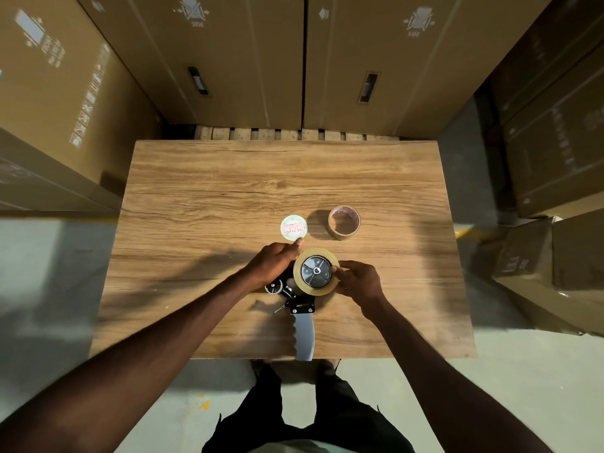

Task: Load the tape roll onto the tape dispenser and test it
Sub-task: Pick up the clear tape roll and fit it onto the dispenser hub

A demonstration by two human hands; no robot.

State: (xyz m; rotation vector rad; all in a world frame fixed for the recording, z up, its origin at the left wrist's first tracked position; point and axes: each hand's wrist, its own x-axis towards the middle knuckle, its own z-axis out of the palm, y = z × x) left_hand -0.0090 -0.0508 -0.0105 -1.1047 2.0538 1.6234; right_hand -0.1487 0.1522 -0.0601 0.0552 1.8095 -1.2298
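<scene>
A black tape dispenser (295, 300) with a grey handle lies flat on the wooden table (228, 191), its handle pointing toward me over the near edge. A tan tape roll (302, 282) sits around the dispenser's dark hub. My left hand (273, 264) rests on the dispenser's front part and touches the roll's left side. At the roll's right rim, my right hand (358, 279) pinches it with its fingertips.
A white round label disc (293, 227) and an almost used-up tape core (344, 222) lie just beyond the dispenser. Tall cardboard boxes (228, 60) wall in the table at the back and on both sides. Smaller boxes (539, 266) stand at the right.
</scene>
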